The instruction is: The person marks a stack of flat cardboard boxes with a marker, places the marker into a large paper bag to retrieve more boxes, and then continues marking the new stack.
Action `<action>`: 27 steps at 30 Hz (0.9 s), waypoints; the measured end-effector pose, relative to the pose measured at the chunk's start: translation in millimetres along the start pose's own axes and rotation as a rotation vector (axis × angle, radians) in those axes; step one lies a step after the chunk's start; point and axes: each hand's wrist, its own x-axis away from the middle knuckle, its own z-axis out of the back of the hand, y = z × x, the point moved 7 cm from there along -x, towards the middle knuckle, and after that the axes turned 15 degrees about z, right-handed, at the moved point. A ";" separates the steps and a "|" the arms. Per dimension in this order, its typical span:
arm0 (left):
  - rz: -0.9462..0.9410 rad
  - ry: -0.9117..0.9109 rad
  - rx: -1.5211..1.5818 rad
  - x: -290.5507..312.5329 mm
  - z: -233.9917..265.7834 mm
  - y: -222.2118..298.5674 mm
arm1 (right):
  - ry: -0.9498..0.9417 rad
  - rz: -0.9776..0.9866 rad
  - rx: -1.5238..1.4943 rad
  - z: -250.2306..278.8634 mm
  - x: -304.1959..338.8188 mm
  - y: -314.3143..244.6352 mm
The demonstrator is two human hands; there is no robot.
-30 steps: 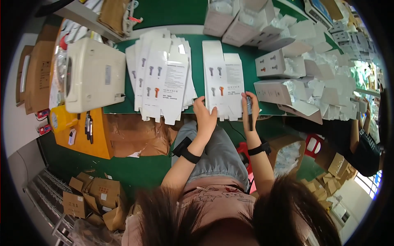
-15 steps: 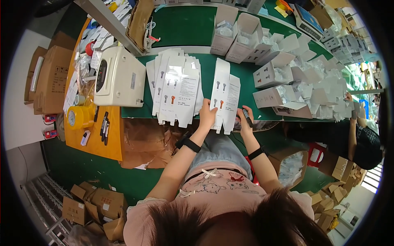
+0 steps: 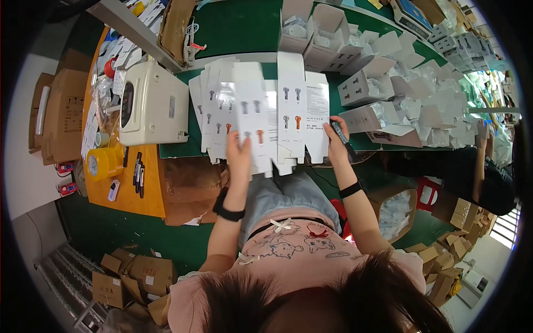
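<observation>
My left hand (image 3: 239, 157) is closed on the lower left edge of a flat, unfolded white carton (image 3: 252, 119) printed with small earbud pictures. This carton is blurred and tilted over the right part of a pile of similar flat cartons (image 3: 214, 94). To its right, another flat white carton (image 3: 291, 100) lies with its printed panels facing up, one earbud picture orange. My right hand (image 3: 338, 145) is closed round a black marker pen (image 3: 343, 140) beside that carton's right edge; whether it also touches the carton, I cannot tell.
Open white boxes (image 3: 363, 91) with clear plastic bags inside crowd the green table's right side. A cream machine (image 3: 158, 105) stands at left, near yellow tape rolls (image 3: 104, 162) and black markers (image 3: 138, 175). A person (image 3: 472, 177) sits at far right.
My left hand has left the right-hand carton and moved left, now holding a different carton. My right hand with the marker pen has risen slightly. The right-hand carton lies farther up the table.
</observation>
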 end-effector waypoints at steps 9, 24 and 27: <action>-0.543 0.613 0.058 97.4 104.7 135.8 | -0.222 0.171 0.190 -99.5 -20.6 15.3; 0.167 -0.255 -0.027 -24.6 -128.2 -82.1 | -0.197 0.167 0.531 -7.7 -8.8 -26.0; 0.219 -0.282 -0.050 -28.7 -137.3 -111.4 | -0.082 0.107 0.295 -15.1 -26.8 8.5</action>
